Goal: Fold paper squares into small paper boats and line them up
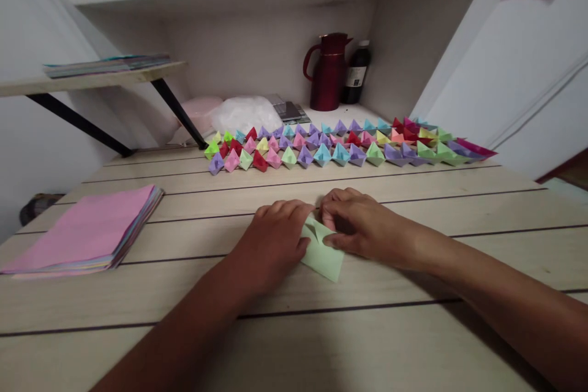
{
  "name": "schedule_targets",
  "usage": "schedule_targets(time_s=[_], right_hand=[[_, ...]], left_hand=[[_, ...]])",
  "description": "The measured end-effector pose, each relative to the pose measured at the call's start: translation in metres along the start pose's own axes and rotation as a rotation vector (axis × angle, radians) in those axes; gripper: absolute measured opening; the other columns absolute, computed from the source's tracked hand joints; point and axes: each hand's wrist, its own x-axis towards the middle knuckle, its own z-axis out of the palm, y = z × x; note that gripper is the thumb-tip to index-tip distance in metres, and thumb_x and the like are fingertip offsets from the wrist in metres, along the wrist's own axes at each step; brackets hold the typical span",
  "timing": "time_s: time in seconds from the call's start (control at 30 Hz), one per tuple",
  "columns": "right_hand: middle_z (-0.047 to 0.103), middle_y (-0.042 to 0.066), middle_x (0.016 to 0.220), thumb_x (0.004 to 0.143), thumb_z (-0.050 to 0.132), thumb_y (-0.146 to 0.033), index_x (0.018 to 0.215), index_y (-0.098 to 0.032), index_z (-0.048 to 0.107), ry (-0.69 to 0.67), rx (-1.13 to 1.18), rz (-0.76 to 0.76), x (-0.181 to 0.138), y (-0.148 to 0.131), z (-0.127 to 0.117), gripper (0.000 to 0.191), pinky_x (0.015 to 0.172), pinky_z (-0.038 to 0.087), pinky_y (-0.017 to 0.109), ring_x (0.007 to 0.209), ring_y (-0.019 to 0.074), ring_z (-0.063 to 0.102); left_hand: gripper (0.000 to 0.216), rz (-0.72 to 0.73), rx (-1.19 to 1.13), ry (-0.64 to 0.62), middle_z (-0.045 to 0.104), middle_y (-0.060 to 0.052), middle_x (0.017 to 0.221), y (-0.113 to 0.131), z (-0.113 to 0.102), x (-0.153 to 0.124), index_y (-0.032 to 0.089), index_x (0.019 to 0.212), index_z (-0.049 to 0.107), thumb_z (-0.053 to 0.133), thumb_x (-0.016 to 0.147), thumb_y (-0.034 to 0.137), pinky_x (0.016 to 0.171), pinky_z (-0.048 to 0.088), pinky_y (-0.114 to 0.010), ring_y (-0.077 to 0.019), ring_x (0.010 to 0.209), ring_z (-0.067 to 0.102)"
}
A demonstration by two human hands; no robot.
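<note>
Between my two hands is a light green sheet of paper [325, 260], partly folded, with a raised flap near its upper edge. My left hand [282, 236] grips its left side, fingers curled and thumb on the paper. On the right side, my right hand [351, 220] pinches the paper, with the thumb on top and the fingers bent. Both hands rest low over the wooden table [294, 343]. Part of the paper's far edge is hidden by my fingers.
Rows of folded paper boats [322, 155] in many colours line the table's back. A stack of coloured paper [92, 223] lies at left. Behind stand a dark red jug [329, 73], a dark bottle [356, 73] and a white plastic bag [247, 115]. A small raised shelf [101, 78] is at left.
</note>
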Motion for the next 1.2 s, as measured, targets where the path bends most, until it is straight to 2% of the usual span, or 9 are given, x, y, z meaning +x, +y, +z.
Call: schedule_targets(time_s=[0.13, 0.23, 0.33, 0.4, 0.5, 0.7, 0.9, 1.03, 1.2], right_hand=[[0.057, 0.000, 0.080, 0.073, 0.065, -0.019, 0.076, -0.021, 0.054, -0.016, 0.140, -0.025, 0.000, 0.002, 0.000, 0.011, 0.068, 0.039, 0.028, 0.079, 0.0171, 0.053], [0.057, -0.002, 0.075, 0.075, 0.064, -0.023, 0.085, -0.021, 0.056, -0.039, 0.270, 0.077, 0.001, 0.004, -0.001, 0.013, 0.059, 0.038, 0.024, 0.067, 0.0135, 0.052], [0.058, -0.003, 0.071, 0.077, 0.064, -0.031, 0.095, -0.022, 0.058, -0.030, 0.274, 0.204, 0.002, 0.005, -0.001, 0.021, 0.056, 0.037, 0.025, 0.062, 0.0136, 0.052], [0.059, -0.001, 0.072, 0.076, 0.067, -0.033, 0.089, -0.022, 0.062, -0.028, 0.202, 0.218, 0.003, 0.005, 0.000, 0.019, 0.057, 0.037, 0.026, 0.064, 0.0147, 0.052], [0.059, 0.001, 0.078, 0.073, 0.069, -0.029, 0.077, -0.021, 0.063, -0.020, 0.148, 0.140, 0.005, 0.003, 0.001, 0.011, 0.064, 0.040, 0.028, 0.074, 0.0171, 0.055], [0.064, 0.002, 0.086, 0.076, 0.069, -0.022, 0.077, -0.021, 0.063, 0.034, 0.195, -0.040, 0.006, 0.007, 0.004, 0.006, 0.080, 0.041, 0.032, 0.088, 0.0189, 0.057], [0.067, 0.001, 0.095, 0.077, 0.069, -0.017, 0.078, -0.023, 0.063, 0.112, 0.167, -0.208, 0.006, 0.007, 0.001, 0.008, 0.091, 0.037, 0.036, 0.099, 0.0199, 0.057], [0.066, 0.002, 0.099, 0.078, 0.070, -0.024, 0.081, -0.023, 0.063, 0.101, 0.151, -0.167, 0.007, 0.008, 0.002, 0.008, 0.091, 0.037, 0.037, 0.100, 0.0214, 0.056], [0.065, 0.005, 0.105, 0.080, 0.067, -0.038, 0.106, -0.024, 0.061, 0.068, 0.131, -0.047, 0.006, 0.013, 0.003, 0.030, 0.087, 0.040, 0.038, 0.099, 0.0236, 0.056]], left_hand=[[0.043, 0.024, -0.044, 0.018, 0.054, -0.005, 0.128, -0.002, 0.003, 0.000, 0.026, 0.122, 0.046, 0.054, 0.081, 0.019, 0.098, 0.036, -0.043, -0.0247, 0.117, 0.046], [0.034, 0.001, -0.051, 0.031, 0.056, -0.006, 0.125, -0.006, 0.006, 0.000, 0.024, 0.113, 0.049, 0.055, 0.080, 0.021, 0.098, 0.036, -0.044, -0.0253, 0.116, 0.046], [0.024, -0.028, -0.052, 0.040, 0.057, -0.006, 0.121, -0.009, 0.008, 0.001, 0.023, 0.102, 0.050, 0.056, 0.079, 0.023, 0.096, 0.037, -0.045, -0.0254, 0.114, 0.048], [0.020, -0.029, -0.053, 0.044, 0.057, -0.005, 0.120, -0.008, 0.009, 0.001, 0.022, 0.097, 0.049, 0.057, 0.079, 0.022, 0.095, 0.037, -0.044, -0.0252, 0.113, 0.049], [0.020, -0.036, -0.058, 0.052, 0.057, -0.006, 0.120, -0.008, 0.009, 0.001, 0.022, 0.096, 0.049, 0.057, 0.078, 0.020, 0.095, 0.037, -0.043, -0.0248, 0.114, 0.049], [0.052, -0.047, -0.121, 0.060, 0.053, -0.007, 0.131, -0.011, 0.010, 0.002, 0.023, 0.127, 0.043, 0.063, 0.080, 0.034, 0.102, 0.031, -0.045, -0.0257, 0.123, 0.043], [0.032, -0.080, -0.200, 0.067, 0.057, -0.003, 0.123, -0.010, 0.007, 0.005, 0.025, 0.098, 0.056, 0.072, 0.073, 0.034, 0.099, 0.032, -0.043, -0.0249, 0.118, 0.046], [0.035, -0.152, -0.265, 0.065, 0.060, -0.002, 0.108, -0.006, 0.005, 0.005, 0.023, 0.090, 0.053, 0.077, 0.066, 0.033, 0.095, 0.034, -0.041, -0.0241, 0.108, 0.051], [0.039, -0.161, -0.284, 0.060, 0.060, 0.000, 0.098, -0.008, 0.004, 0.005, 0.023, 0.095, 0.053, 0.077, 0.065, 0.034, 0.093, 0.035, -0.040, -0.0229, 0.102, 0.052]])
